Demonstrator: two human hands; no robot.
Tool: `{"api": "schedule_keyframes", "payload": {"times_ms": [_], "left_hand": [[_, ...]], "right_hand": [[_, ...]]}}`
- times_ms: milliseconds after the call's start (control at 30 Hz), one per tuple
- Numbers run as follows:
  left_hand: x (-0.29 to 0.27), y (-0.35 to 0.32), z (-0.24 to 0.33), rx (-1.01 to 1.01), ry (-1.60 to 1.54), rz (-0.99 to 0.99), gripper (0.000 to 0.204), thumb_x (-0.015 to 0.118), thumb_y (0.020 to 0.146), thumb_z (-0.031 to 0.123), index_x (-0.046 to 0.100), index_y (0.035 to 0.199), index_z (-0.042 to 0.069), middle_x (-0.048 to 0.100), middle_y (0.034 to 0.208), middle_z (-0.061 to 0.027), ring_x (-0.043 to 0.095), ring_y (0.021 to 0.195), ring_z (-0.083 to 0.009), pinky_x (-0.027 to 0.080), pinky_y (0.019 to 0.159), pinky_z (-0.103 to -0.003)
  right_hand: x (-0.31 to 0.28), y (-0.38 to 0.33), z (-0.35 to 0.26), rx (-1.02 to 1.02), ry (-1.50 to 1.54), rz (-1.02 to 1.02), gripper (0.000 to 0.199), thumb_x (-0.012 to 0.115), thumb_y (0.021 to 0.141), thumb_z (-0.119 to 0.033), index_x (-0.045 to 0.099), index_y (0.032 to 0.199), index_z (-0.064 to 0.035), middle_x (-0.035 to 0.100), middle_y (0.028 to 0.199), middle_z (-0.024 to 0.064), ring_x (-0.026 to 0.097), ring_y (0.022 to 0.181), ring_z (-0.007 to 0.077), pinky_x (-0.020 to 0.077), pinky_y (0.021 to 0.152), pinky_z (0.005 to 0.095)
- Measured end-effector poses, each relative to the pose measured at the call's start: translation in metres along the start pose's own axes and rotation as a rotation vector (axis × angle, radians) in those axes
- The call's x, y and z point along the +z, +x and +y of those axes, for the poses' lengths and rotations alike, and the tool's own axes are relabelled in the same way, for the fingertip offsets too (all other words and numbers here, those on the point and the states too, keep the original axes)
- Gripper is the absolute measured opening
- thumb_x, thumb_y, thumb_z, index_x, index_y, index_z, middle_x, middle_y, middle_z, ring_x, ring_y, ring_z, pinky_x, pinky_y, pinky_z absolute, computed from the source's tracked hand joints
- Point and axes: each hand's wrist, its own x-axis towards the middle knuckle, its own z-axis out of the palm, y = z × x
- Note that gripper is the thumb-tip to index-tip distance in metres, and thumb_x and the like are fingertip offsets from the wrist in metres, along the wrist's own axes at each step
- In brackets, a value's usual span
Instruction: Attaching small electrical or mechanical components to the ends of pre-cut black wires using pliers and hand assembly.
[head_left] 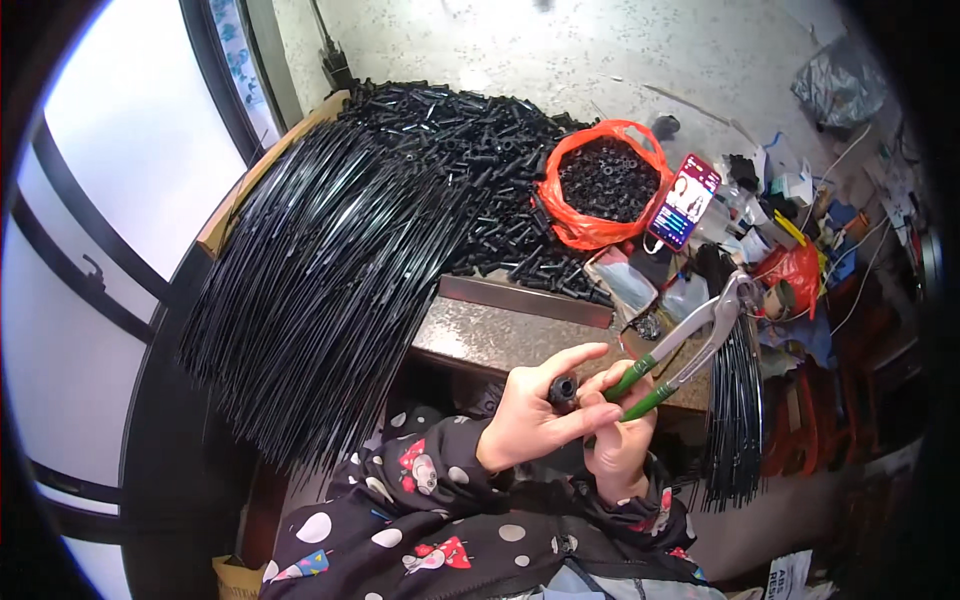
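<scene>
My left hand (535,405) is curled around a short black tubular piece (563,391), whose hollow end faces up. Its thumb reaches across to my right hand (622,440), so the fingers overlap there. The fingers of my right hand close around the green handles of a pair of long-nosed metal pliers (700,335). Their handles are spread apart, and the grey head points up and away to the right, beside a hanging bunch of thin black cables (735,420). Whether the two hands share a hold on something small between them is hidden.
A heap of short black tubes (450,130) covers the back of the bench (470,335). Many long black cables (310,290) hang over its left side. A red plastic bag (575,232) holds small black parts. A lit phone (685,202) leans beside clutter on the right.
</scene>
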Motion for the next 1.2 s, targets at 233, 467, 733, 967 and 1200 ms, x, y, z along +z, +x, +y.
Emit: {"api": "schedule_keyframes", "payload": {"times_ms": [233, 467, 733, 967, 1200], "left_hand": [[-0.007, -0.010, 0.007, -0.020, 0.017, 0.027, 0.059, 0.074, 0.070, 0.010, 0.047, 0.122, -0.002, 0.045, 0.058, 0.0047, 0.038, 0.055, -0.0015, 0.031, 0.050, -0.017], [-0.001, -0.012, 0.000, 0.029, 0.135, 0.215, 0.064, 0.072, 0.072, 0.019, 0.043, 0.125, 0.000, 0.044, 0.054, -0.0016, 0.040, 0.048, -0.0052, 0.036, 0.046, -0.021], [-0.020, 0.000, 0.011, 0.053, -0.226, -0.232, 0.064, 0.070, 0.072, 0.013, 0.041, 0.126, -0.002, 0.060, 0.102, -0.0087, 0.053, 0.084, -0.0068, 0.044, 0.075, -0.023], [-0.063, 0.002, 0.023, -0.013, -0.101, 0.037, 0.065, 0.072, 0.072, 0.012, 0.040, 0.127, -0.002, 0.049, 0.063, 0.0067, 0.038, 0.054, 0.0000, 0.029, 0.049, -0.016], [-0.074, 0.007, 0.019, -0.040, 0.037, 0.033, 0.048, 0.080, 0.061, 0.018, 0.062, 0.102, 0.001, 0.042, 0.059, 0.0092, 0.034, 0.052, -0.0006, 0.026, 0.048, -0.018]], "right_hand": [[0.006, -0.004, 0.004, -0.001, -0.034, -0.034, 0.030, 0.066, 0.078, -0.012, 0.041, 0.094, -0.0059, 0.051, 0.074, 0.0025, 0.050, 0.064, 0.0085, 0.0383, 0.053, 0.0176], [0.015, -0.009, 0.013, -0.274, -0.307, 0.044, 0.025, 0.060, 0.082, -0.009, 0.042, 0.097, -0.0013, 0.051, 0.083, 0.0069, 0.051, 0.069, 0.0119, 0.0447, 0.067, 0.0241], [0.001, 0.014, 0.017, -0.557, -0.267, -0.183, 0.035, 0.070, 0.074, -0.011, 0.042, 0.095, -0.0056, 0.050, 0.079, 0.0053, 0.047, 0.067, 0.0140, 0.0398, 0.058, 0.0232], [-0.023, 0.004, -0.034, 0.587, -0.212, -0.290, 0.016, 0.055, 0.086, -0.009, 0.049, 0.097, 0.0007, 0.053, 0.075, 0.0048, 0.053, 0.056, 0.0104, 0.0421, 0.051, 0.0217], [-0.026, -0.010, -0.024, 0.601, -0.436, -0.752, 0.043, 0.050, 0.085, -0.004, 0.041, 0.126, 0.0038, 0.059, 0.103, 0.0117, 0.058, 0.073, 0.0122, 0.0453, 0.063, 0.0221]]}}
